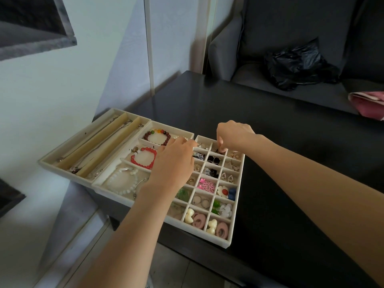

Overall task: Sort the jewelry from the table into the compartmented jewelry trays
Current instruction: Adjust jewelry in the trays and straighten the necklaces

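Soft, cool daylight fills the scene, brightest on the pale wall (62,84) toward 10 o'clock, while the black table (280,142) and the dark sofa (291,28) at 1 o'clock stay dim and lose detail. A faint sheen runs across the table top near 12 o'clock, with no hard glare. Shadows are gentle: the left hand (173,163) darkens the tray (228,240) compartments beneath it, and the right hand (232,134) shades the cells under its fingers. The wide lens bends straight lines toward 9 and 3 o'clock. Edges look slightly soft, and small pieces in the compartments blur together.
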